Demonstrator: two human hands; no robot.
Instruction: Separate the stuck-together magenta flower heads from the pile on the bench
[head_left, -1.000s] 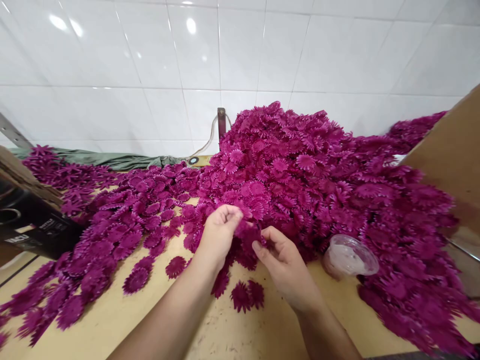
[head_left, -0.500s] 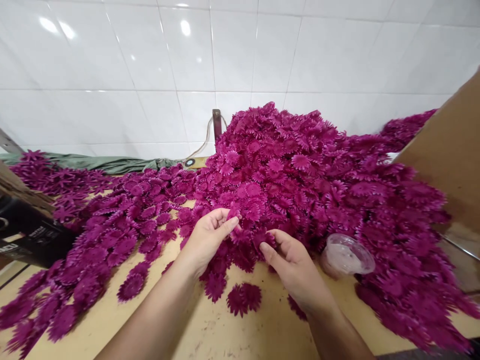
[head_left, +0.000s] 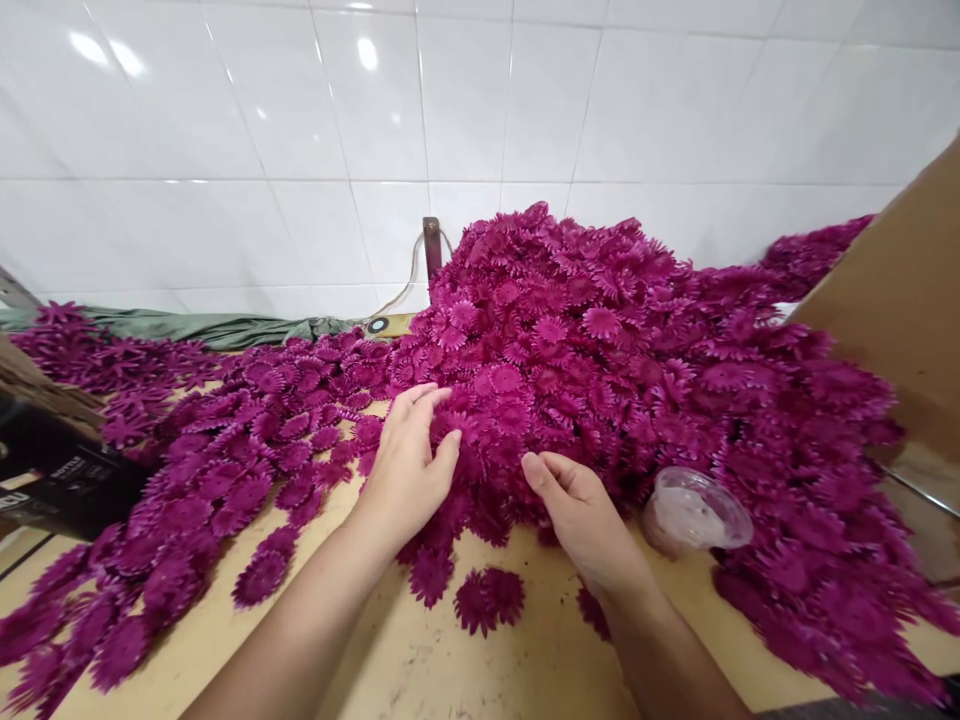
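A tall heap of magenta flower-shaped pieces (head_left: 600,330) fills the middle and right of the table. At the heap's front left is my left hand (head_left: 416,455), its fingers apart and reaching over the pieces, with nothing seen in its grasp. My right hand (head_left: 574,500) is to the right, at the heap's front edge, thumb and fingers pinched together; whatever lies between the fingertips is too small or hidden to name. Two joined or overlapping magenta pieces (head_left: 489,600) lie on the wooden table (head_left: 442,675) in front of the hands.
A round clear plastic tub (head_left: 694,512) stands right of my right hand. More magenta pieces (head_left: 202,490) spread leftward beside a black box (head_left: 67,470). Cardboard (head_left: 900,320) rises at the right. Behind are green cloth (head_left: 202,325) and a tiled wall (head_left: 285,100).
My left hand has opened and moved slightly up and left, and the piece it held is no longer seen in it. The magenta piece at my right fingertips is no longer visible there.
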